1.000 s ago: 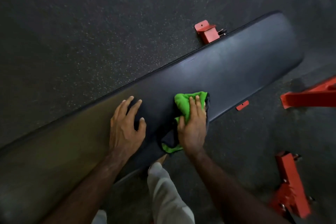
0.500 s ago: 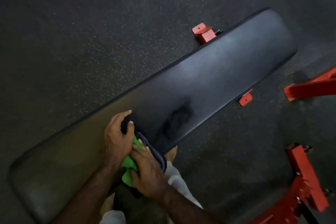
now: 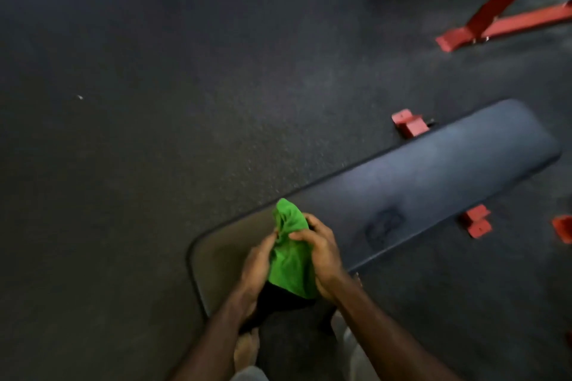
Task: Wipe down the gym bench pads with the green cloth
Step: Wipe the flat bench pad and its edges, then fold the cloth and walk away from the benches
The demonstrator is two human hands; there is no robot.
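Cloth (image 3: 291,260) now off the pad (image 3: 433,182); a second ago I was wiping. Left hand (image 3: 258,266) and right hand (image 3: 322,257) both grip it above the near end, bunching. Judging: refolding before next pass.

Red frame (image 3: 507,6) cut off top right; picture motion-blurred.

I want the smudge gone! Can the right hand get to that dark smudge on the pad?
Probably yes. The smudge lies on bare pad just beside the right hand, with nothing between. That hand is busy gripping the cloth together with the left hand.
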